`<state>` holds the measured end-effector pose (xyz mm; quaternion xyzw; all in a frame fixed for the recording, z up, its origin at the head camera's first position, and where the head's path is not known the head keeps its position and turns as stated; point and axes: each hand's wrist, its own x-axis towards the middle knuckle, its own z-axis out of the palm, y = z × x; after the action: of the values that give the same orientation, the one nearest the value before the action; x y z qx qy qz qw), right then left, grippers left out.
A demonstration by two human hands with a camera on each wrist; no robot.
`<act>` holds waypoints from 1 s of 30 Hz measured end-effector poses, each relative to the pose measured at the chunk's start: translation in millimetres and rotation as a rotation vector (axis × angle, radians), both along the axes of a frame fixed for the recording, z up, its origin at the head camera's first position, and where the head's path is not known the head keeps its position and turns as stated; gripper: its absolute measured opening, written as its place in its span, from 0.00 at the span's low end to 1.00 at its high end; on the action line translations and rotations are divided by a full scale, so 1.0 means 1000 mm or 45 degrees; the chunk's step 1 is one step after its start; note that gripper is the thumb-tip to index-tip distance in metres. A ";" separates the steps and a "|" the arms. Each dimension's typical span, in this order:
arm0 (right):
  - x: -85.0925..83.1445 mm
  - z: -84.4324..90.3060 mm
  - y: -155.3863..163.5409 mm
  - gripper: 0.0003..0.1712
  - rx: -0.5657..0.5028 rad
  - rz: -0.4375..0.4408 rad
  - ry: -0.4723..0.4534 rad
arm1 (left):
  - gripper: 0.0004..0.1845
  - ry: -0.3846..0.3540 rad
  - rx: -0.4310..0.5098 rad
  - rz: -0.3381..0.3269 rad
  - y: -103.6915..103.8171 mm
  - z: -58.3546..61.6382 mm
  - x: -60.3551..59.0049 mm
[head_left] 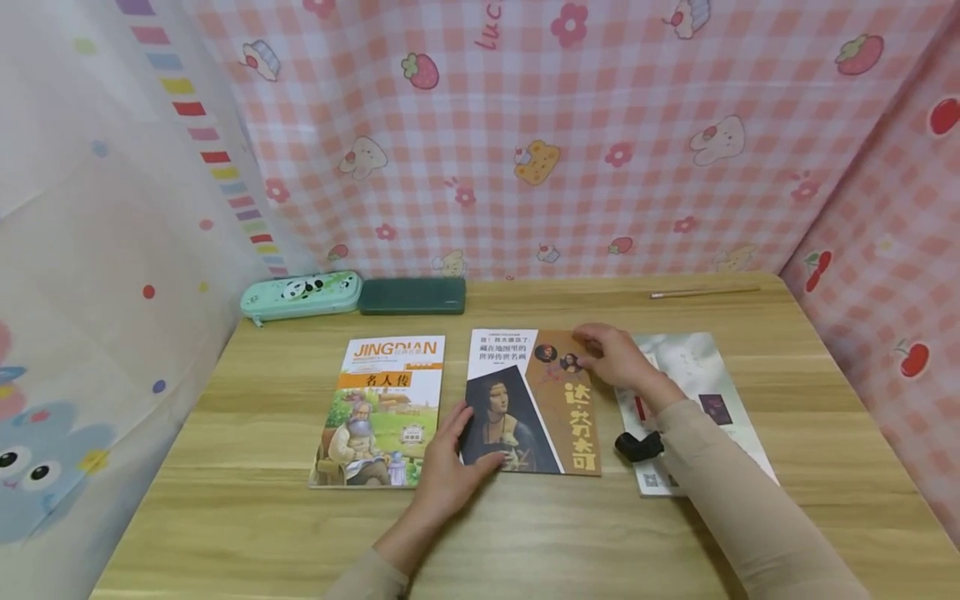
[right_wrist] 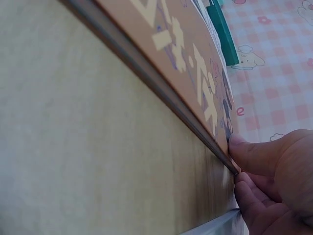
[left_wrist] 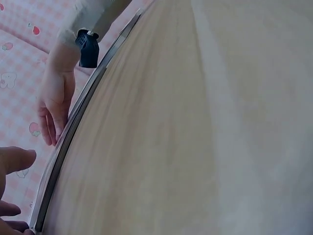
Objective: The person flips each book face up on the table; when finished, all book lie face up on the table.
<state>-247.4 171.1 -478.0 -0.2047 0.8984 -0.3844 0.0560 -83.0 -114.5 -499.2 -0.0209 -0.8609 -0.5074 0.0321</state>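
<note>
Surroundings: green pencil case (head_left: 301,295) and dark case (head_left: 412,296) at table's (head_left: 225,517) far edge; pencil (head_left: 703,292) far right.
Neighbours: yellow book (head_left: 378,410) left, white booklet (head_left: 701,392) right.
Brown art book (head_left: 532,402): table centre, flat.
Left hand (head_left: 447,468): fingers straight, resting on its lower left corner.
Right hand (head_left: 615,355): pinches its upper right corner.

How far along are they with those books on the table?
Three books lie side by side on the wooden table. The yellow book lies flat, untouched. In hand is the middle art book: the left hand rests on its lower left corner, while the right hand pinches its upper right corner. It is still closed. The pale book lies partly under the right forearm.
</note>
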 end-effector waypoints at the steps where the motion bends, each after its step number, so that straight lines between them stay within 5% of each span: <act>1: 0.000 -0.001 0.000 0.25 -0.002 0.003 -0.002 | 0.44 0.007 -0.004 0.004 -0.002 0.000 -0.001; 16: -0.001 -0.002 0.002 0.26 0.094 0.020 0.028 | 0.52 -0.061 0.094 0.060 -0.008 0.004 -0.003; 30: 0.010 0.005 0.016 0.31 0.054 0.016 0.065 | 0.46 -0.031 0.019 0.035 0.004 0.010 -0.001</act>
<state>-237.6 186.7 -473.1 -0.2187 0.9063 -0.3595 0.0399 -83.9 -110.3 -489.6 -0.0026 -0.8576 -0.5134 0.0288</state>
